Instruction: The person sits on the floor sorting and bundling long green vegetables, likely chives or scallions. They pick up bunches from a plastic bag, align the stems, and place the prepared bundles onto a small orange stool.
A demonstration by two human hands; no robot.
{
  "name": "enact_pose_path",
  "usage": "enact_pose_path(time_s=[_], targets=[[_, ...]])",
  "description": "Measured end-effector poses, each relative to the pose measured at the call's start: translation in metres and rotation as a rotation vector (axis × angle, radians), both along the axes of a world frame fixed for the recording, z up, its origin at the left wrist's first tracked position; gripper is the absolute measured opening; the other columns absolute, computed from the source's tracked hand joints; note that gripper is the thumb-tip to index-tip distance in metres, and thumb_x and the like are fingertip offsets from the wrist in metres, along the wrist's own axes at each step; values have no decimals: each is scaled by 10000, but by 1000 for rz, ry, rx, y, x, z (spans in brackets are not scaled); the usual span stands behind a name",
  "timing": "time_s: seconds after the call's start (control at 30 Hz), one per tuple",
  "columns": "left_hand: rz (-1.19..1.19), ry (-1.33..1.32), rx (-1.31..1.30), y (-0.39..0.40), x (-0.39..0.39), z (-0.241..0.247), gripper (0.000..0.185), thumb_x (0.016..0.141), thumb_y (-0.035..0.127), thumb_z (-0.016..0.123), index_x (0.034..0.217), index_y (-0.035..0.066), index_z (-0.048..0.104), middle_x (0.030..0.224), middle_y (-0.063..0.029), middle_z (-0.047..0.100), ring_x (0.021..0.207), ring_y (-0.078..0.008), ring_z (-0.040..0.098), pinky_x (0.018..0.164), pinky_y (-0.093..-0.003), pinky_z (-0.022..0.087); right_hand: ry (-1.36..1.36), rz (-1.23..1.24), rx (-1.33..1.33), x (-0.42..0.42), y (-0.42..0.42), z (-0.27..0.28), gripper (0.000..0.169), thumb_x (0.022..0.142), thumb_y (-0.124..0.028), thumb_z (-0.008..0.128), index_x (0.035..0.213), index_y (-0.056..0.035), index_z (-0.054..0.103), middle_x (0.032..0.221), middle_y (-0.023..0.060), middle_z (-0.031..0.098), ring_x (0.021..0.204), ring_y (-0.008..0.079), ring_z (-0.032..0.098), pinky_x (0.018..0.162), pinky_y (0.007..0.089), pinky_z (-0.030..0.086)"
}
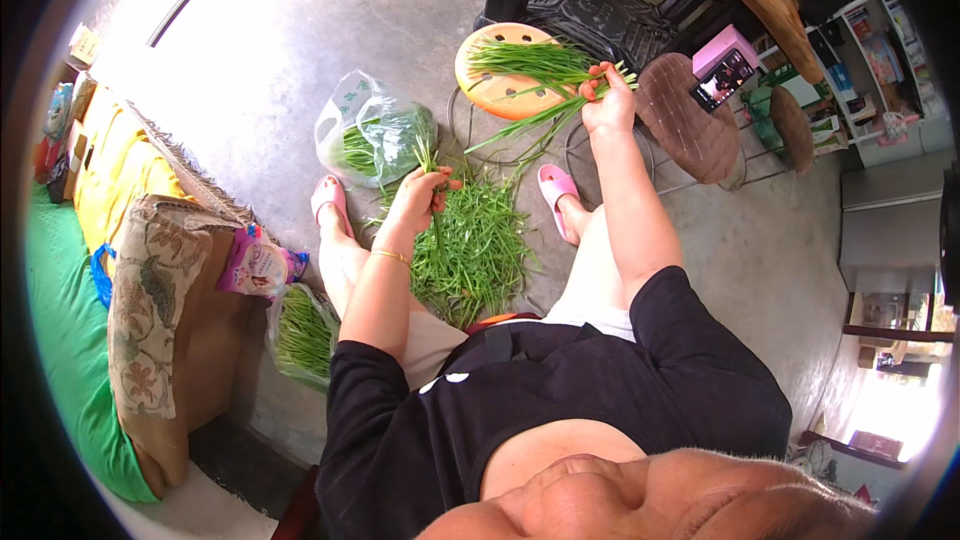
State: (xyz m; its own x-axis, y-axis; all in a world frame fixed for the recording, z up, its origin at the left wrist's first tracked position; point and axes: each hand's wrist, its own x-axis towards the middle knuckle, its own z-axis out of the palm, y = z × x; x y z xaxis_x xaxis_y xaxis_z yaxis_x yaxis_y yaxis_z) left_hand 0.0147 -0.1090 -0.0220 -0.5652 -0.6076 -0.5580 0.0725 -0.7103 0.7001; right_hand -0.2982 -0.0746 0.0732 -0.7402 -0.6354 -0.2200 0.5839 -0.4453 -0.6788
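My right hand (pixel 609 101) grips the pale ends of a bunch of long green stalks (pixel 536 64), likely garlic chives. Part of that bunch lies across a round yellow-orange stool seat (pixel 480 94), while some stalks droop past its front edge. Closer to me, my left hand (pixel 420 199) is closed around a small bundle of the same stalks (pixel 426 154). Below it, a loose pile of green trimmings (pixel 472 255) covers the floor between my feet. Touching distance beyond my left hand, a clear plastic bag (pixel 409 116) holds more stalks.
Another plastic bag of stalks (pixel 300 334) stands by my left leg, near a purple packet (pixel 262 262) and a sofa arm (pixel 161 300). On the right, a phone (pixel 724 80) leans by a brown cushioned stool (pixel 686 124). A black stove-like metal frame (pixel 592 7) stands behind the round stool.
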Motion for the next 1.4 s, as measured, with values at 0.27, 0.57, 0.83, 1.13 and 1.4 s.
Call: enact_pose_path(time_s=[0.27,0.57,0.83,1.13,1.4], targets=[[-2,-19,14,-6,-3,-4,136,851,89,487,909,20,588,794,-87,619,476,-92,383,418,-219,317,-68,-34,36,-5,-12,-16,129,922,-134,440,858,-56,520,712,93,529,572,142,415,437,253,333],[42,364,148,-18,0,-7,299,787,65,526,1080,20,560,984,-73,605,637,-96,466,611,-242,403,182,122,65,-7,-21,-17,139,915,-174,467,857,-71,540,776,120,611,635,151,493,492,268,360],[-29,549,106,-14,-10,10,491,745,-41,474,1235,-25,448,1121,-121,552,864,-170,545,777,-326,449,408,582,79,29,-24,5,115,923,-123,427,896,-46,508,658,60,530,614,209,583,595,335,476],[-67,522,98,-4,-23,13,391,798,-21,513,1187,-43,484,1072,-151,574,881,-204,576,763,-325,487,674,971,288,97,-10,-7,94,833,-99,571,910,-46,569,739,-5,541,533,50,445,456,201,354],[-156,390,4,5,-31,3,246,810,-34,512,1055,-29,531,964,-109,603,812,-189,619,701,-301,515,1102,993,451,114,-12,-42,150,778,-139,614,832,-10,559,682,73,595,609,129,593,530,286,476]])
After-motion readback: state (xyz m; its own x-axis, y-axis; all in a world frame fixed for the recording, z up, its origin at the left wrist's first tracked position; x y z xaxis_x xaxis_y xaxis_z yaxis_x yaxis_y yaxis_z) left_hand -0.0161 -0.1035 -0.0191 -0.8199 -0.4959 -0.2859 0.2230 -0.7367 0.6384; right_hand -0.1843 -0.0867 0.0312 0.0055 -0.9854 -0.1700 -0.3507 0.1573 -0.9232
